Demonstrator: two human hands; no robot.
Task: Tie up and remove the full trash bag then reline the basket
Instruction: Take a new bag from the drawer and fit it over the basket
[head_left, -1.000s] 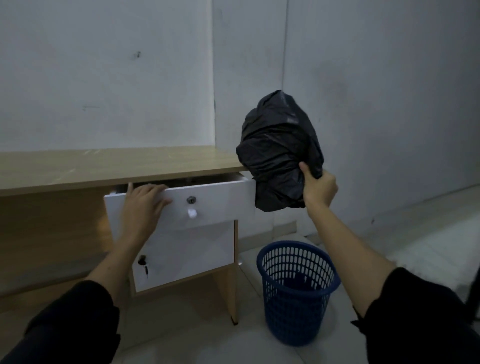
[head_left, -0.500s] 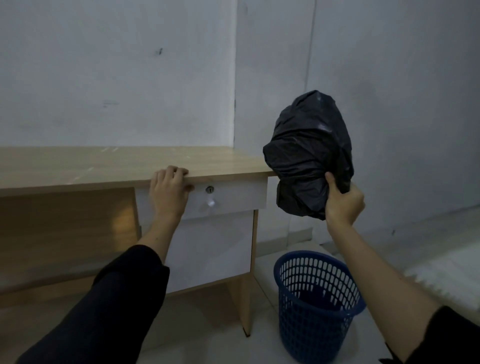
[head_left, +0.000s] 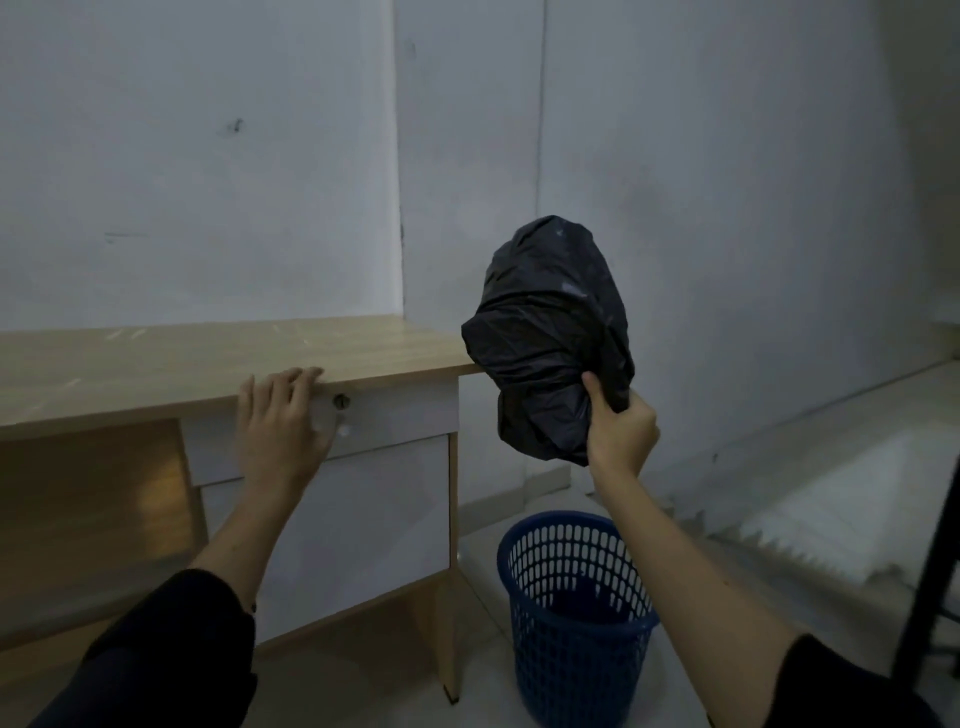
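Crinkled black plastic bag (head_left: 550, 338) gripped in right hand (head_left: 621, 434); flat left hand (head_left: 280, 421) presses smooth white drawer (head_left: 395, 415).

Both arms in black long sleeves pushed up the forearms; left hand (head_left: 280, 423) and right hand (head_left: 621, 434) bare, ungloved.

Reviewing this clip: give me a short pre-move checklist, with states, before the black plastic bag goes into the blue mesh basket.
1. Right hand grips the crumpled black plastic bag: ok.
2. Blue plastic mesh basket upright on the floor: ok.
3. Basket unlined: ok; something dark lies at its bottom, cannot tell what.
4. White desk drawer shut flush: ok.
5. Left hand free to help: not ok, it rests against the drawer front.
6. Bag opened out for lining: not ok, bunched.
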